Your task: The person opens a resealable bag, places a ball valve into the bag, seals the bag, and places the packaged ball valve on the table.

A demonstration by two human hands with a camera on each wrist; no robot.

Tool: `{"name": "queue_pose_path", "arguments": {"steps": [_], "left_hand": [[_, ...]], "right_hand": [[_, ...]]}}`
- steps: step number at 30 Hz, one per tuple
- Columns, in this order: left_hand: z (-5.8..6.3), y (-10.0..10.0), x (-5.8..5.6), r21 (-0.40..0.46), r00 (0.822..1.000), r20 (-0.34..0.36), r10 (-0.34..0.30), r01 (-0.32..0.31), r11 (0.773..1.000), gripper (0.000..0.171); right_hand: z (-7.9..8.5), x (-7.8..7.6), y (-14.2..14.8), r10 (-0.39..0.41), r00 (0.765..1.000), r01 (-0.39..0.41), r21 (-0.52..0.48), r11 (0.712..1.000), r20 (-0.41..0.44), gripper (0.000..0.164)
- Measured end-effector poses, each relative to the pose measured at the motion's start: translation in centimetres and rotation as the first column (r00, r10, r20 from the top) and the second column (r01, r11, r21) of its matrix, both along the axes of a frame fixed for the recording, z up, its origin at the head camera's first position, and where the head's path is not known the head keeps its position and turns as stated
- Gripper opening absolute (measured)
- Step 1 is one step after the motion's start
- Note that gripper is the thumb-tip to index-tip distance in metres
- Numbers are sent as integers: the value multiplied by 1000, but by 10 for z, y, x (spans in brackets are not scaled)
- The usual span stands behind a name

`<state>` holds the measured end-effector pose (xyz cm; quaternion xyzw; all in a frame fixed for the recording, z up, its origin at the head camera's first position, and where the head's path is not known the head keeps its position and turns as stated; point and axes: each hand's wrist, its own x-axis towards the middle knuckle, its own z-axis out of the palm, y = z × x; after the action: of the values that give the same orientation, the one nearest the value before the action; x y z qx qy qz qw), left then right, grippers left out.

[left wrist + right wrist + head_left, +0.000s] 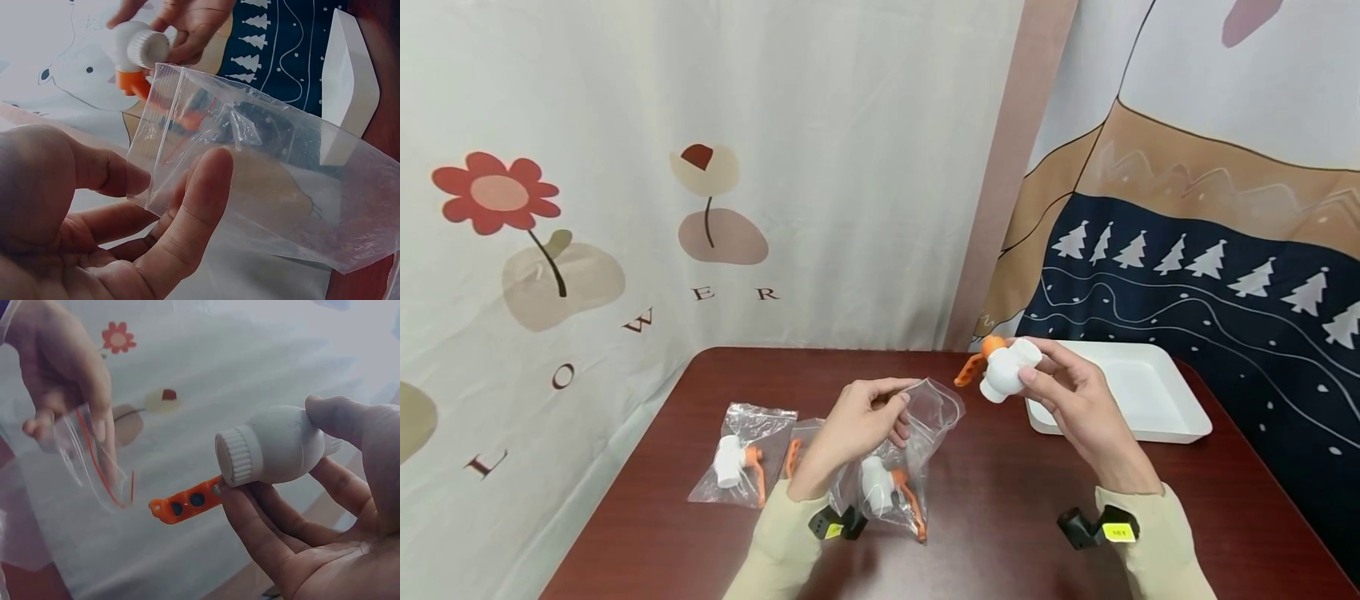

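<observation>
My right hand (1086,412) holds a white plastic ball valve (1006,371) with an orange lever handle (187,501), raised above the table. The thumb presses one side of its round body and fingers support it from below in the right wrist view. My left hand (867,423) pinches a clear zip bag (269,169) near its red-lined opening, between thumb and fingers. No valve shows inside this bag in the left wrist view. Below the left hand lies a bagged valve (877,486), partly behind the held bag. Another bagged valve (727,461) lies further left.
A white tray (1150,392) stands at the back right of the dark red table (1000,517), behind my right hand. Between the bagged valves, an orange handle (793,457) shows in another bag. A printed curtain (850,167) hangs behind the table.
</observation>
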<state>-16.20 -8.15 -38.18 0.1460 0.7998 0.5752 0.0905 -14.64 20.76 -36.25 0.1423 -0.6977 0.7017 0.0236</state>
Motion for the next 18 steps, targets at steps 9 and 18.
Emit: {"name": "queue_pose_path", "arguments": {"steps": [9, 18], "left_hand": [[1, 2, 3, -5, 1000, -10, -3, 3, 1000, 34], [1, 3, 4, -14, 999, -37, -6, 6, 1000, 33]], "right_hand": [[7, 12, -11, -6, 997, 18, 170, 985, -72, 36], [8, 19, -16, 59, 992, -44, 133, 990, -111, 36]]}}
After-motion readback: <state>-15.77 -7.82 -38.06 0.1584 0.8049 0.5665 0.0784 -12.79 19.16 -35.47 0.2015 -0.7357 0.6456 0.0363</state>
